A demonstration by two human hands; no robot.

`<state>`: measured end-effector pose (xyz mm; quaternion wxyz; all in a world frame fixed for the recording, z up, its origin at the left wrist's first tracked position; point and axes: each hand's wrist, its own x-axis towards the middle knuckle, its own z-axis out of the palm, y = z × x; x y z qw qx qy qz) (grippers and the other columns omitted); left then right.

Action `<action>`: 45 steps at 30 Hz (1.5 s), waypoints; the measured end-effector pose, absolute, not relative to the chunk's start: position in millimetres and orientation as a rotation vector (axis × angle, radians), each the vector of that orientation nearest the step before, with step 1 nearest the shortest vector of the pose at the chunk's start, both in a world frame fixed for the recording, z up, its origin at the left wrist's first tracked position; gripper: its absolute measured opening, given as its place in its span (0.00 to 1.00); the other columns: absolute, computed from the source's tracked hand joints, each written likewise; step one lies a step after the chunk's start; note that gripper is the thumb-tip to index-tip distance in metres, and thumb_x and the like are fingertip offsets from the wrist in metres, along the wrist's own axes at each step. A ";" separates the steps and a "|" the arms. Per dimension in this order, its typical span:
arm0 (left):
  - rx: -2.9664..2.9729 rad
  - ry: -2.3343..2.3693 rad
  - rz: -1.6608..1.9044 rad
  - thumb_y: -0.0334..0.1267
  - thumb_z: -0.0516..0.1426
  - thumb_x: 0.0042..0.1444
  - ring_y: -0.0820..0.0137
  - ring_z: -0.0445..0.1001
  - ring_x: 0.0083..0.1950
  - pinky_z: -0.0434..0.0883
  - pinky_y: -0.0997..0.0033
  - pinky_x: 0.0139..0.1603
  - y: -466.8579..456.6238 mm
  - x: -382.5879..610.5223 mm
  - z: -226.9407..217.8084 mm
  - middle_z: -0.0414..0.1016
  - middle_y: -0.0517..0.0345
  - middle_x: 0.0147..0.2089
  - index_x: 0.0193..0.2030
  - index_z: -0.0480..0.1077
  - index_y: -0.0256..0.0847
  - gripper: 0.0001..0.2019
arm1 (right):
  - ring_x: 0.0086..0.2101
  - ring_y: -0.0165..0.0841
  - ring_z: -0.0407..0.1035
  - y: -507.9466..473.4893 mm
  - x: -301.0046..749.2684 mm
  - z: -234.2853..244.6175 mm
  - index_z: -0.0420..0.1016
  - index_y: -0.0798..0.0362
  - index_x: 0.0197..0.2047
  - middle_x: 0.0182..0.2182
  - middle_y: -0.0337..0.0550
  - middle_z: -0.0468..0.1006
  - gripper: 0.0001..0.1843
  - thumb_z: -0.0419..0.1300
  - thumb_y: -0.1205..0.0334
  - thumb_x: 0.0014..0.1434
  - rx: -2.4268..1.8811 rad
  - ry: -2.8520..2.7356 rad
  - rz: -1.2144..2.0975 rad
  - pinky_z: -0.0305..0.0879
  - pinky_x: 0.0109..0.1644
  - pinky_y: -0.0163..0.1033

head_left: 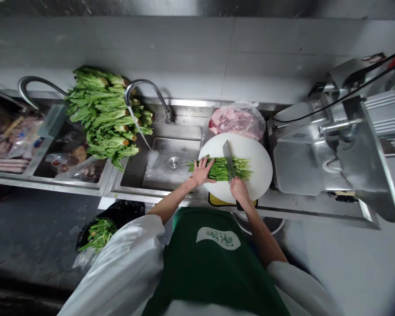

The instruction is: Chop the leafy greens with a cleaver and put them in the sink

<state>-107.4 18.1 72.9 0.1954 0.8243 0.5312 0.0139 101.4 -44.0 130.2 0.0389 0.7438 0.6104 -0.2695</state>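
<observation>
A bunch of long green vegetable stalks (220, 170) lies across a round white cutting board (261, 169). My left hand (202, 170) rests flat on the left part of the bunch with its fingers spread. In my right hand (239, 189) is a kitchen knife (228, 158), held by its handle. The broad blade lies across the stalks, pointing away from me, with cut ends to its right. Whether the edge touches the board is hidden by the greens.
Water runs from a curved faucet (148, 82) into the sink (192, 151) at left. Leafy lettuce stalks (105, 114) are piled beyond it. Bagged raw meat (238, 120) sits behind the board. A metal slicer (345, 149) stands right. A black bin (118, 215) holds green scraps.
</observation>
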 end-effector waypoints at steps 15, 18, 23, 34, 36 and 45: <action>2.304 1.414 0.120 0.61 0.61 0.55 0.46 0.51 0.72 0.45 0.39 0.71 11.9 -142.6 55.6 0.54 0.36 0.71 0.78 0.37 0.40 0.54 | 0.43 0.40 0.78 -70.0 39.6 147.7 0.70 0.62 0.53 0.43 0.60 0.81 0.15 0.47 0.70 0.68 2.109 1.869 -0.947 0.63 0.42 0.36; 2.389 1.445 0.045 0.53 0.55 0.64 0.48 0.54 0.70 0.49 0.42 0.69 11.7 -141.3 57.2 0.57 0.37 0.70 0.76 0.45 0.38 0.40 | 0.45 0.40 0.77 -59.8 29.3 137.7 0.68 0.64 0.56 0.46 0.62 0.81 0.17 0.47 0.73 0.66 2.126 1.841 -0.943 0.63 0.42 0.35; 2.389 1.564 -0.024 0.47 0.52 0.68 0.50 0.61 0.61 0.60 0.50 0.61 17.3 -133.3 57.1 0.63 0.39 0.64 0.71 0.58 0.38 0.28 | 0.44 0.38 0.77 -37.5 45.6 125.0 0.70 0.61 0.55 0.44 0.58 0.82 0.18 0.45 0.66 0.71 2.141 1.891 -0.925 0.61 0.42 0.35; 2.050 1.660 0.319 0.55 0.66 0.53 0.44 0.59 0.65 0.60 0.46 0.63 9.4 -99.4 60.6 0.57 0.37 0.68 0.75 0.49 0.43 0.49 | 0.36 0.38 0.75 -59.0 111.6 144.8 0.73 0.61 0.47 0.36 0.56 0.81 0.20 0.42 0.61 0.73 2.176 1.987 -0.557 0.57 0.37 0.37; 1.956 1.648 0.469 0.56 0.68 0.49 0.44 0.59 0.66 0.61 0.45 0.62 1.6 -125.7 61.0 0.55 0.40 0.70 0.75 0.48 0.47 0.52 | 0.35 0.37 0.75 -63.3 100.8 153.3 0.72 0.60 0.48 0.35 0.56 0.81 0.20 0.41 0.61 0.73 2.151 2.025 -0.550 0.57 0.36 0.37; 1.846 1.634 0.818 0.46 0.60 0.62 0.59 0.65 0.62 0.65 0.55 0.65 -28.2 -142.8 43.0 0.67 0.46 0.59 0.55 0.69 0.41 0.18 | 0.39 0.37 0.78 -68.9 47.9 147.4 0.70 0.61 0.51 0.38 0.57 0.82 0.19 0.41 0.63 0.73 1.880 2.060 -0.744 0.62 0.39 0.35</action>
